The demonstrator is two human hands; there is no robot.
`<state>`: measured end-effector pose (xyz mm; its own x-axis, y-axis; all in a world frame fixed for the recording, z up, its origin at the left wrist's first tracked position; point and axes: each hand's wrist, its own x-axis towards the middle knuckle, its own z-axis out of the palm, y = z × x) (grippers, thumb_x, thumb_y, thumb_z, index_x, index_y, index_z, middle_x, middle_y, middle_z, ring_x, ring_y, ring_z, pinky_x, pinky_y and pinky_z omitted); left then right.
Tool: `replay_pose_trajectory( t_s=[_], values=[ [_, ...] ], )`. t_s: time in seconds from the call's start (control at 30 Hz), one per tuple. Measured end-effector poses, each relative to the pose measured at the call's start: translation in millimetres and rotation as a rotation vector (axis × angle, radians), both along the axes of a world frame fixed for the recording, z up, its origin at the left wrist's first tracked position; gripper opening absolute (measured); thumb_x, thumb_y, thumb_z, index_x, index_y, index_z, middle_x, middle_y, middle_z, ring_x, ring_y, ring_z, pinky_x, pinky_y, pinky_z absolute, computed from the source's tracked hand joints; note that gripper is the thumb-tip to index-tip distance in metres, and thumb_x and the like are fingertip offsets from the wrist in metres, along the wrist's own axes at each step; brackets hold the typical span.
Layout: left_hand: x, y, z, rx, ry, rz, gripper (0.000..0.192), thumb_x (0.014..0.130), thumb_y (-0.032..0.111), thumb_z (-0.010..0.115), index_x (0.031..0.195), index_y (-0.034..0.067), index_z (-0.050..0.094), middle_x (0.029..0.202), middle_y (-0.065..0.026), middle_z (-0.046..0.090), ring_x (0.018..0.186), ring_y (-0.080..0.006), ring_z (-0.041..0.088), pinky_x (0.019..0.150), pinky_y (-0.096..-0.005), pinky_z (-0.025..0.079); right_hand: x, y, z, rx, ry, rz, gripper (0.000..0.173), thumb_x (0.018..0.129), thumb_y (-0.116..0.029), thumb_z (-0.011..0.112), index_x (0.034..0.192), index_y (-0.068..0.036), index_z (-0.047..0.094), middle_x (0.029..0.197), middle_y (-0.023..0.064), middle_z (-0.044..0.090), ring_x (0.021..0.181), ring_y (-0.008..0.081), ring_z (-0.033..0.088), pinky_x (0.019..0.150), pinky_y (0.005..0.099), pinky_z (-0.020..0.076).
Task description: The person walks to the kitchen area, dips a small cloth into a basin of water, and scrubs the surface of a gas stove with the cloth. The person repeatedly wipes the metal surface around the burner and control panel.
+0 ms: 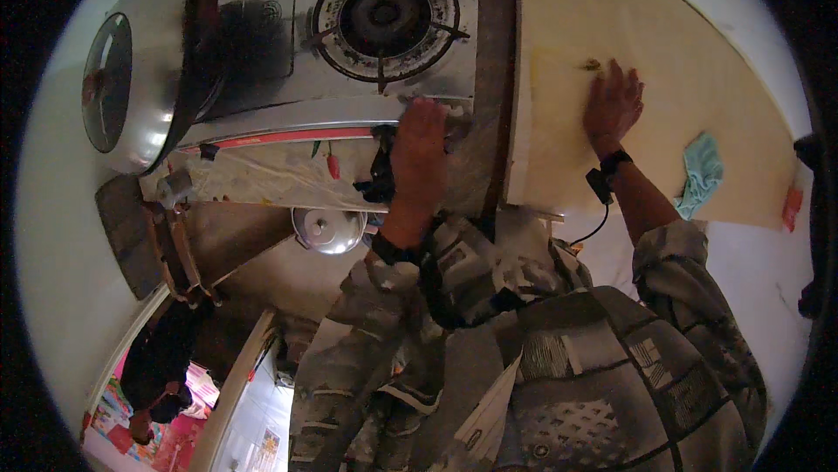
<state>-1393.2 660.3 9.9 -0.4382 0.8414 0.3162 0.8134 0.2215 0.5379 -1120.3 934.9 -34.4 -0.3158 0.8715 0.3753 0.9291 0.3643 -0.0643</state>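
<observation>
My left hand (421, 161) is at the front edge of a gas stove (294, 99), by its front right corner; its fingers are blurred, and whether they grip something there I cannot tell. Black cloth or plastic (382, 167) lies just left of it. My right hand (614, 105) rests palm down on a pale wooden board (563, 164), fingers apart, holding nothing. Beside its fingertips lies a small brownish scrap (592, 64). A light green cloth (702, 171) lies further right on the board. The round burner (384, 13) with its pan support shows no visible flame.
A large metal pan with a glass-topped lid (144, 79) stands at the left. A red chilli (333, 167) lies in front of the stove. Below are a lidded metal pot (329, 228) and a wooden stand (173, 243). Another person (157, 367) is at the lower left.
</observation>
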Motion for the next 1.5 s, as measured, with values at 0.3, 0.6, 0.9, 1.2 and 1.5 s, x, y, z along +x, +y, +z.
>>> replay_pose_trajectory(
  t_s=[0.3, 0.6, 0.9, 1.2, 1.5],
  values=[
    [-12, 66, 0, -0.011, -0.040, -0.136, 0.047, 0.086, -0.001, 0.066, 0.132, 0.000, 0.069, 0.136, -0.0169, 0.068, 0.136, -0.0405, 0.059, 0.113, -0.0452, 0.053, -3, 1, 0, -0.057, 0.016, -0.062, 0.049, 0.109, -0.048, 0.059, 0.154, -0.027, 0.059, 0.163, 0.0228, 0.049, 0.153, 0.0483, 0.039, 0.123, 0.0657, 0.0280],
    [-6, 36, 20, -0.105, 0.080, -0.123, 0.043, 0.083, -0.004, 0.067, 0.126, -0.002, 0.071, 0.131, -0.0182, 0.069, 0.132, -0.0410, 0.061, 0.113, -0.0469, 0.052, -3, -2, -4, -0.085, 0.030, -0.092, 0.054, 0.108, -0.052, 0.059, 0.156, -0.028, 0.057, 0.168, 0.0174, 0.045, 0.156, 0.0458, 0.036, 0.124, 0.0667, 0.0247],
    [-1, 107, -5, 0.013, 0.077, -0.085, 0.043, 0.081, -0.003, 0.068, 0.124, 0.000, 0.072, 0.131, -0.0159, 0.068, 0.129, -0.0393, 0.062, 0.108, -0.0465, 0.055, -2, -2, -3, -0.114, 0.099, -0.060, 0.056, 0.108, -0.053, 0.058, 0.159, -0.029, 0.055, 0.170, 0.0168, 0.043, 0.158, 0.0446, 0.034, 0.126, 0.0685, 0.0196],
    [9, 29, 8, -0.069, -0.038, 0.044, 0.038, 0.086, -0.002, 0.067, 0.123, 0.002, 0.075, 0.125, -0.0187, 0.072, 0.123, -0.0407, 0.066, 0.105, -0.0464, 0.055, 2, -2, -7, -0.117, 0.148, -0.022, 0.056, 0.107, -0.052, 0.059, 0.158, -0.028, 0.055, 0.170, 0.0164, 0.041, 0.159, 0.0441, 0.032, 0.124, 0.0685, 0.0211],
    [7, 105, -19, 0.063, 0.102, 0.047, 0.034, 0.084, -0.002, 0.068, 0.117, 0.003, 0.076, 0.122, -0.0186, 0.072, 0.118, -0.0411, 0.066, 0.102, -0.0475, 0.056, 0, 0, -3, -0.162, 0.037, -0.043, 0.055, 0.109, -0.053, 0.056, 0.160, -0.031, 0.050, 0.174, 0.0136, 0.035, 0.160, 0.0438, 0.029, 0.124, 0.0692, 0.0242]
  ],
)
